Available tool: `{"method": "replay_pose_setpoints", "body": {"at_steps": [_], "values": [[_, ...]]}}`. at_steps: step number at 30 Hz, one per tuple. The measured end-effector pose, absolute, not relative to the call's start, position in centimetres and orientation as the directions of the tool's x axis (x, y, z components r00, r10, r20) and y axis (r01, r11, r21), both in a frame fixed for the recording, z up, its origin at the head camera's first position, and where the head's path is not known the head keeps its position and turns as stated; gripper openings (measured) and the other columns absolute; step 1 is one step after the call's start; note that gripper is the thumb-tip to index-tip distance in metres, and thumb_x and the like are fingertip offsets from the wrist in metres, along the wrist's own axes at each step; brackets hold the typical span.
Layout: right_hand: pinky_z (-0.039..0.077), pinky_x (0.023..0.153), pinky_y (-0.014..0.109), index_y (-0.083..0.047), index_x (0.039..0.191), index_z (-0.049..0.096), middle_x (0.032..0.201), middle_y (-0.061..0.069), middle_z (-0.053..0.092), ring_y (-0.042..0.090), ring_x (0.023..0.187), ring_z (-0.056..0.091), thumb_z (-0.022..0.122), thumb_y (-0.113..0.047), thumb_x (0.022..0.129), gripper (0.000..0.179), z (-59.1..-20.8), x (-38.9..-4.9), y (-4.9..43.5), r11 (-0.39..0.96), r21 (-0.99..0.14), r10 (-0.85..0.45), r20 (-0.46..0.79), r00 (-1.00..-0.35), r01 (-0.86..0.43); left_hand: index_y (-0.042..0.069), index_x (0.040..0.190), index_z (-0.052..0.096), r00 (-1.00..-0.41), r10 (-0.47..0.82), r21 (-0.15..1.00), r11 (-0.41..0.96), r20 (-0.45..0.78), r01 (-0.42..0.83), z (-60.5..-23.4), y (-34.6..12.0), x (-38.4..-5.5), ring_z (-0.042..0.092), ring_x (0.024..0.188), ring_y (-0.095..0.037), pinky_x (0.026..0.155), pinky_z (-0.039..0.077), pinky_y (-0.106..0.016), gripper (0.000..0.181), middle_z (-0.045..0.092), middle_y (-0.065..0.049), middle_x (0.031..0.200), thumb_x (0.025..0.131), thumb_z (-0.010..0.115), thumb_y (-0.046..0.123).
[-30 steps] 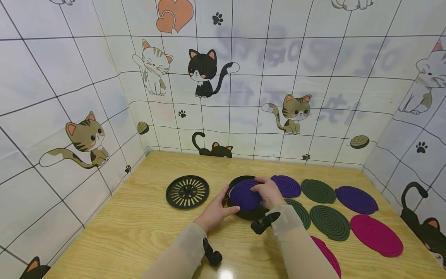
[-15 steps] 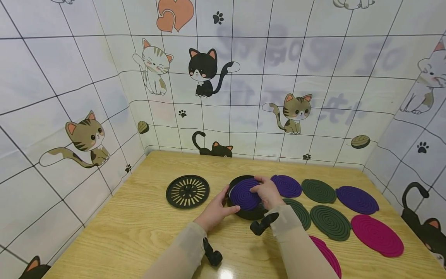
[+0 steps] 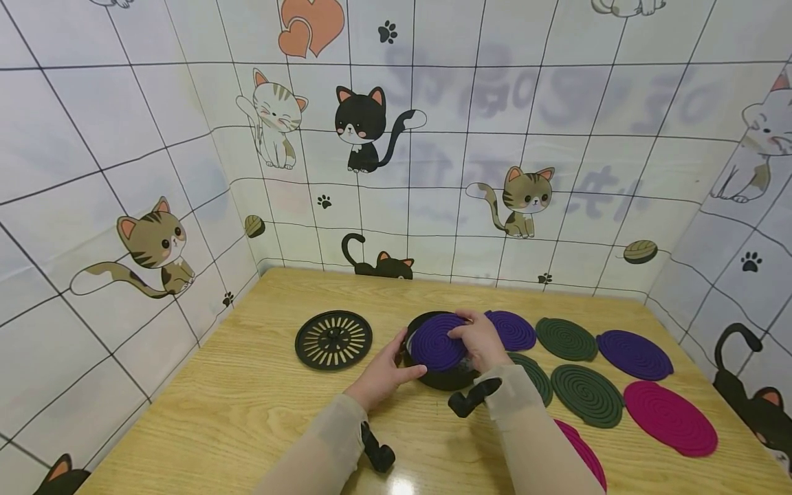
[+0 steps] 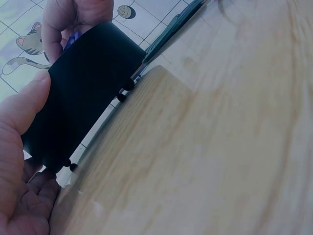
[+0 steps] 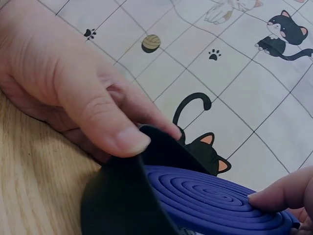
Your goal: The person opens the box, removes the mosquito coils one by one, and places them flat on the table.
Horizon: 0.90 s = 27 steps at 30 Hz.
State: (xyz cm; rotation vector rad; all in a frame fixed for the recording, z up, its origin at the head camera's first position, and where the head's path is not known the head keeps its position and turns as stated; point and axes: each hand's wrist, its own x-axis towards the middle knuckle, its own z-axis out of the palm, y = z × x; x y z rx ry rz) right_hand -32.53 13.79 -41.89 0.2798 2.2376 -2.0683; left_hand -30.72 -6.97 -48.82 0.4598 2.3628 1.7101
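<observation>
A purple mosquito coil [image 3: 436,342] lies tilted over the mouth of a round black pot [image 3: 447,382], its far edge inside the wall. Pinching the coil's right edge is my right hand [image 3: 484,342], with the thumb on top in the right wrist view. My left hand [image 3: 386,372] grips the pot's left side. In the left wrist view, its thumb presses the dark wall [image 4: 93,88] and its fingers reach the underside by the small feet. The pot's floor is mostly hidden beneath the coil.
A slotted black lid [image 3: 333,340] with a central knob lies to the left. On the right are more coils: purple [image 3: 634,355], green [image 3: 586,395] and magenta [image 3: 669,418]. Cat-print walls bound the wooden table [image 3: 247,412] at the back and sides.
My right hand has shifted slightly up and to the right, and the purple coil has moved with it. The left hand and the pot stay put.
</observation>
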Motion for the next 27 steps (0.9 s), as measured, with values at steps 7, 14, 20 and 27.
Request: {"method": "replay_pose_setpoints", "body": {"at_steps": [7, 14, 20, 27], "values": [[0.049, 0.054, 0.022, -0.004, 0.146, 0.036, 0.135, 0.022, 0.041, 0.010, 0.065, 0.058, 0.055, 0.006, 0.090, 0.060, -41.1, -32.1, 14.9, -0.017, -0.984, 0.041, -0.176, -0.984, 0.175, 0.023, 0.156, 0.015, -0.932, 0.361, 0.955, 0.266, 0.028, 0.132, -49.1, -7.1, -30.9, 0.029, 0.140, -0.030, 0.113, 0.027, -0.046, 0.095, 0.022, -0.007, 0.157, 0.084, 0.073, 0.044], [0.052, 0.063, 0.021, -0.003, 0.151, 0.027, 0.151, 0.021, 0.023, 0.009, 0.081, 0.061, 0.051, 0.009, 0.091, 0.065, -40.3, -31.8, 16.3, -0.163, -0.968, -0.022, -0.187, -0.982, 0.188, 0.023, 0.156, 0.014, -0.930, 0.365, 0.961, 0.244, 0.032, 0.129, -49.1, -7.1, -30.9, 0.027, 0.141, -0.029, 0.113, 0.025, -0.044, 0.094, 0.021, -0.007, 0.158, 0.085, 0.074, 0.038], [0.054, 0.072, 0.023, -0.004, 0.152, 0.024, 0.152, 0.021, 0.024, 0.009, 0.090, 0.061, 0.053, 0.008, 0.092, 0.068, -39.7, -31.3, 17.9, -0.234, -0.948, -0.049, -0.212, -0.976, 0.218, 0.025, 0.156, 0.015, -0.931, 0.363, 0.959, 0.249, 0.035, 0.133, -49.1, -7.1, -30.9, 0.028, 0.141, -0.030, 0.113, 0.025, -0.044, 0.093, 0.021, -0.006, 0.157, 0.085, 0.074, 0.038], [0.054, 0.074, 0.024, -0.006, 0.152, 0.021, 0.143, 0.016, 0.032, 0.008, 0.087, 0.063, 0.055, 0.005, 0.092, 0.070, -39.3, -30.2, 20.6, -0.244, -0.940, -0.049, -0.234, -0.971, 0.238, 0.024, 0.156, 0.015, -0.931, 0.362, 0.960, 0.244, 0.044, 0.140, -49.2, -7.0, -30.9, 0.028, 0.141, -0.029, 0.114, 0.025, -0.044, 0.093, 0.022, -0.006, 0.157, 0.085, 0.074, 0.038]]}}
